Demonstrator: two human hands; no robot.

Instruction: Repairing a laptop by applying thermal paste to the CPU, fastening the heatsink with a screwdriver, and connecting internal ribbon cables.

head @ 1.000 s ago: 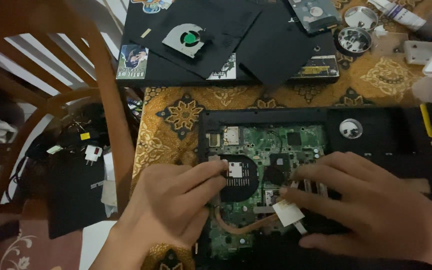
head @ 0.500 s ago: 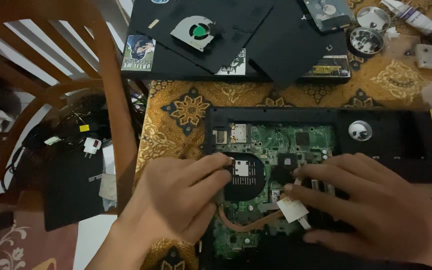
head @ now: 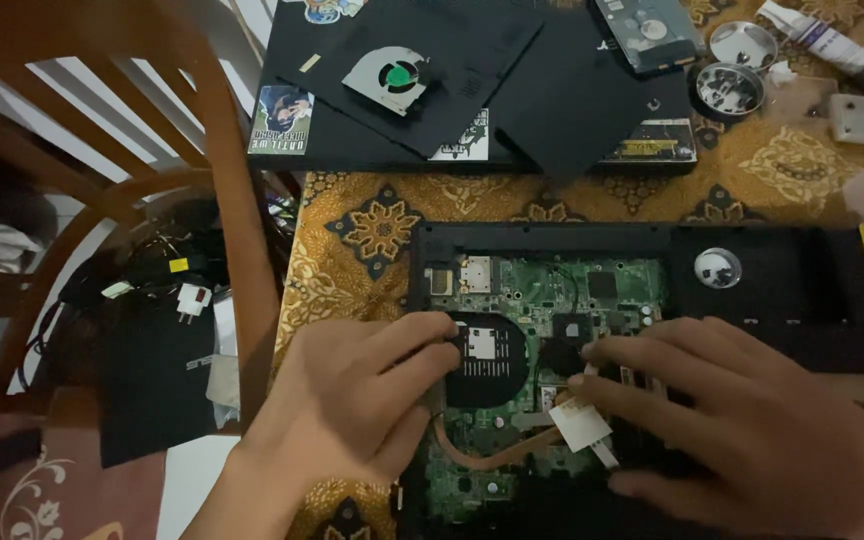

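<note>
The laptop base (head: 652, 380) lies open on the near right of the worktop (head: 352, 260), with its bottom cover off and the green circuit board (head: 522, 290) bare; so the opening work looks already done, and the work inside the machine is, as I judge, in the middle; the loose cooling fan (head: 389, 78) rests far from the hands on the black cover panels (head: 452, 90) at the far side, and a hard drive (head: 647, 30) lies beside them, so these parts are already out; the copper heat pipe (head: 492, 455) is in its place on the board, and the round black fan well (head: 487, 358) stands empty of a fan; the left hand (head: 352, 410) has the fingers pressed together, its fingertips (head: 432, 335) touching the left edge of the fan well, and it pinches nothing that I can see; the right hand (head: 742, 430) lies flat with fingers a little spread over the right part of the board, its fingertips (head: 597, 350) near the dark chip (head: 570, 328), just above a small white piece (head: 580, 425) which I cannot tell if it holds; for containers, two small round metal dishes (head: 732, 65) stand at the far right, the nearer one with small dark pieces inside, probably screws, the other too blurred to tell; a white box (head: 862, 115) stands near them, content not visible
</note>
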